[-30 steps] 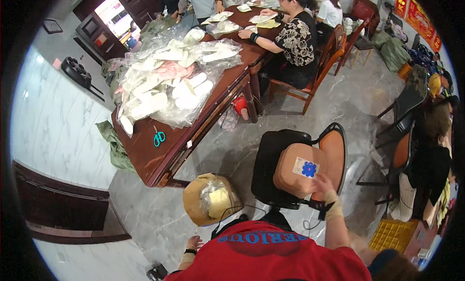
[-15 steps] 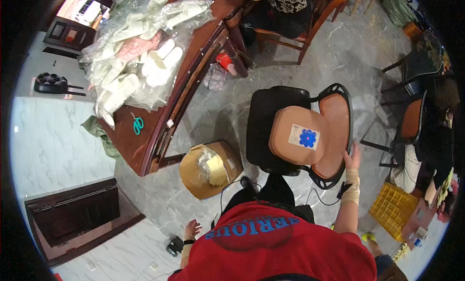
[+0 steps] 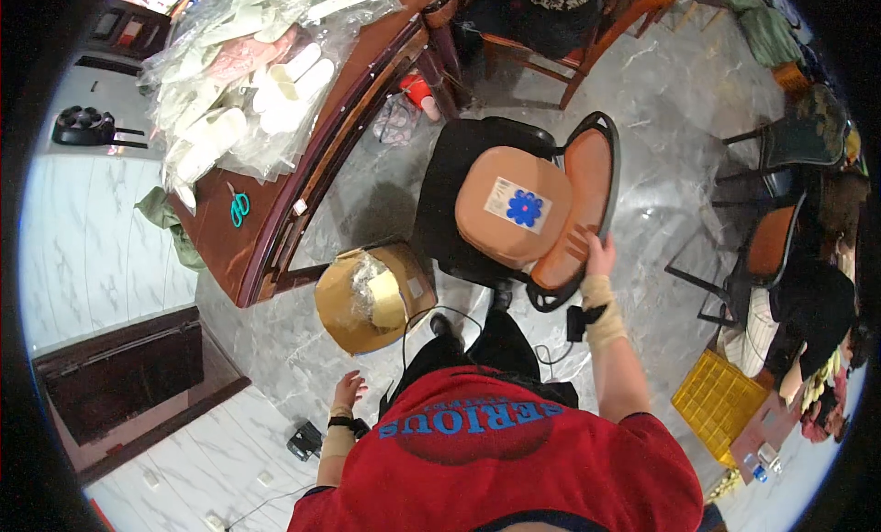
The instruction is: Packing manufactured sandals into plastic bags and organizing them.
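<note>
My right hand [image 3: 599, 253] is closed over the near outer edge of a chair's backrest [image 3: 587, 179], fingers lying against its brown pad. The chair has a black frame, and on its rounded brown seat [image 3: 491, 188] there is a white label with a blue flower shape. It stands turned at an angle just ahead of my feet. My left hand [image 3: 349, 388] hangs at my left side, away from everything, with its fingers loosely apart. Both wrists carry tan wraps and black straps.
A wooden table [image 3: 220, 238] at left bears plastic-bagged white slippers [image 3: 211, 133] and teal scissors [image 3: 239, 209]. Beside the chair is a cardboard box [image 3: 340, 303] with plastic wrapping inside. A yellow basket [image 3: 720, 394], other chairs [image 3: 774, 238] and another person [image 3: 817, 298] are at right.
The chair has turned and shifted left and away. My right hand, earlier at the backrest's outer edge, now has its fingers over onto the pad. The whole view has shifted slightly.
</note>
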`<act>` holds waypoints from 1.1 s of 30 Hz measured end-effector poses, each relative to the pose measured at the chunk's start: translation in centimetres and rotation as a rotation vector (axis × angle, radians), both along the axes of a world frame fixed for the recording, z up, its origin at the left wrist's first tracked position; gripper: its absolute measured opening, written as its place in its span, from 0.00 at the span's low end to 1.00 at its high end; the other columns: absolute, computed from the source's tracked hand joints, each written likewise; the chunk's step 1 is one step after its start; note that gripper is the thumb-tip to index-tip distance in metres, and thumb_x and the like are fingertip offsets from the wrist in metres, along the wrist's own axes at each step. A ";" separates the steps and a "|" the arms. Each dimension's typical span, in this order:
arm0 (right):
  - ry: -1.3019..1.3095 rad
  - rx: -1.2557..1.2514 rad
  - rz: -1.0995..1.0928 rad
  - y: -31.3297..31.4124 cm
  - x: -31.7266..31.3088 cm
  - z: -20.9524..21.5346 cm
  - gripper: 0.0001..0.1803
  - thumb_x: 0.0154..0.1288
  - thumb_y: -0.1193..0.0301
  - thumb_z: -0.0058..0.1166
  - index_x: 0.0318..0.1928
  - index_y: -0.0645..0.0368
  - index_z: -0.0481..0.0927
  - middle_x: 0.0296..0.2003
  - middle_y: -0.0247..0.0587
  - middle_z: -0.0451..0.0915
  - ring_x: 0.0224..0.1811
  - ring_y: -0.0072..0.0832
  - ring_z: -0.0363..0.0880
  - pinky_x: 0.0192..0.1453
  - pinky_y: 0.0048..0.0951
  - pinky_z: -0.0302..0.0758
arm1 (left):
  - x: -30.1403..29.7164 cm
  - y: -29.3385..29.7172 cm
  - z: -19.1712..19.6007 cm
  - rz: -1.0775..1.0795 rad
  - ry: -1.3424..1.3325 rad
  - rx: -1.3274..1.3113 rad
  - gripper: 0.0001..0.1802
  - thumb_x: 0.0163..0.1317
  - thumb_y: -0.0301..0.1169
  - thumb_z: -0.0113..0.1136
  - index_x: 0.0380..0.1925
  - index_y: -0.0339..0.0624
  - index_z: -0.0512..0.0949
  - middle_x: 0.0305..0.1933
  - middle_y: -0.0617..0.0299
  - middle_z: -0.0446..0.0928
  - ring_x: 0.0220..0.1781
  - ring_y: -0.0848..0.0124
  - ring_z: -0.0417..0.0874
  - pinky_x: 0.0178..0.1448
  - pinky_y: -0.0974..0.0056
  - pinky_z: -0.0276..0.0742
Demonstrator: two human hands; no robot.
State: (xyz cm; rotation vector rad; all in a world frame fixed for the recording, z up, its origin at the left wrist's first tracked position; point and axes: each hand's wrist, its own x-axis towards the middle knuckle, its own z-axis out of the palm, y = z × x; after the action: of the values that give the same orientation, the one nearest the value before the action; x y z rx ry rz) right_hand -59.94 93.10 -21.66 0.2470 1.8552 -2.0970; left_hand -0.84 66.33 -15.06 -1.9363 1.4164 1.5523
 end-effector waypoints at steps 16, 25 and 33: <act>-0.239 -0.003 0.400 -8.4 -0.7 4.6 0.30 0.63 0.46 0.45 0.55 0.56 0.69 0.42 0.45 0.77 0.39 0.32 0.78 0.41 0.31 0.74 | -9.5 7.8 -5.3 -0.670 0.243 -0.316 0.09 0.59 0.37 0.53 0.32 0.43 0.73 0.31 0.52 0.79 0.36 0.53 0.79 0.40 0.56 0.74; -0.626 0.579 1.653 8.4 14.1 -6.9 0.17 0.56 0.59 0.56 0.46 0.48 0.77 0.33 0.36 0.78 0.31 0.30 0.79 0.28 0.36 0.79 | -5.9 10.0 0.2 -0.487 0.496 0.125 0.08 0.58 0.32 0.56 0.34 0.40 0.75 0.33 0.62 0.77 0.33 0.74 0.73 0.36 0.67 0.70; -0.400 0.624 1.421 8.1 19.4 -3.4 0.13 0.57 0.64 0.53 0.40 0.57 0.76 0.30 0.40 0.80 0.35 0.34 0.77 0.42 0.35 0.73 | -6.7 11.4 -2.4 -0.946 0.216 -0.280 0.10 0.58 0.36 0.55 0.31 0.40 0.73 0.36 0.48 0.78 0.44 0.51 0.78 0.41 0.55 0.75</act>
State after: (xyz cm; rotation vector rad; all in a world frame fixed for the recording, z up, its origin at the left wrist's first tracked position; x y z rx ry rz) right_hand -40.57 101.19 -25.02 -0.3969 1.5388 -0.4712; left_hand -7.57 77.70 -17.44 -0.9034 2.2603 1.1303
